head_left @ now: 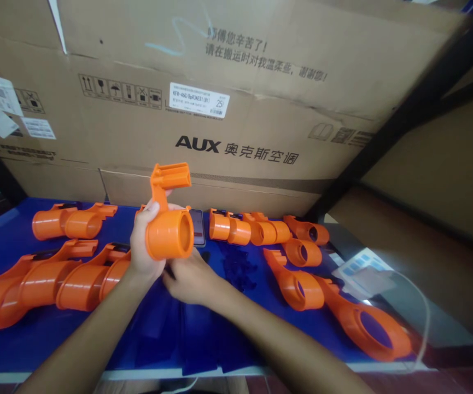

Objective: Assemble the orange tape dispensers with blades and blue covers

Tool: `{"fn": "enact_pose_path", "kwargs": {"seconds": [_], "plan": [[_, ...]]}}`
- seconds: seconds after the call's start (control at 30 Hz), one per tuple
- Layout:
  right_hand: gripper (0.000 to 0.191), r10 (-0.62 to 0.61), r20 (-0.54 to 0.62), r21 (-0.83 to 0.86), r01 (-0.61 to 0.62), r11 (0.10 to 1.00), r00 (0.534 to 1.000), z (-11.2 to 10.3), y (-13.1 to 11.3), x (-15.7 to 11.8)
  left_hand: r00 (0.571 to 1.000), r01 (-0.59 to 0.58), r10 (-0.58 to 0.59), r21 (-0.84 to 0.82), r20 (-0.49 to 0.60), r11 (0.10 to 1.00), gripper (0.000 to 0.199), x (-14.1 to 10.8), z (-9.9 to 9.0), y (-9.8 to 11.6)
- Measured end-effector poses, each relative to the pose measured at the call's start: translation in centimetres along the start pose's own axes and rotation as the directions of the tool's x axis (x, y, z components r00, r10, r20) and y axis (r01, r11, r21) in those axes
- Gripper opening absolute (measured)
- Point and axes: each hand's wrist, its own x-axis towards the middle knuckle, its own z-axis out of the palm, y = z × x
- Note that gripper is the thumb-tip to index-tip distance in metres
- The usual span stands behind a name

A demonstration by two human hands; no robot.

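Observation:
My left hand (146, 243) is wrapped round an orange plastic part (168, 235), a short cylinder with an arm and a ribbed clip rising above it. The cylinder's open end faces right. Just below and behind that part, my right hand (189, 276) has its fingers bent near my left palm; the fingertips are partly hidden, and what they hold, if anything, cannot be made out. Similar orange parts (80, 284) lie in rows on the left of the blue surface (158, 339), and more orange parts (302, 287) lie on the right.
A phone (198, 227) lies behind my hands. Small dark blue pieces (238, 265) are heaped right of centre. A large cardboard box (138, 126) stands at the back. Black frame bars (367, 148) slant at the right, near a white and blue packet (363, 268) and a pale cable (427, 317).

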Motion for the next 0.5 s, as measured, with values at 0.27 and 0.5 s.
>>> {"fn": "enact_pose_path", "kwargs": {"seconds": [0.27, 0.5], "plan": [[0.016, 0.170, -0.069, 0.167, -0.156, 0.974, 0.983, -4.5, 2.1, -0.6, 1.000, -0.004, 0.004, -0.002, -0.016, 1.000, 0.039, 0.2, 0.0, -0.1], [0.017, 0.126, 0.053, 0.079, -0.130, 0.988, 0.991, -6.4, 3.0, -3.6, 0.993, 0.113, -0.114, 0.098, 0.008, 0.989, 0.043, 0.0, 0.2, -0.5]]}}
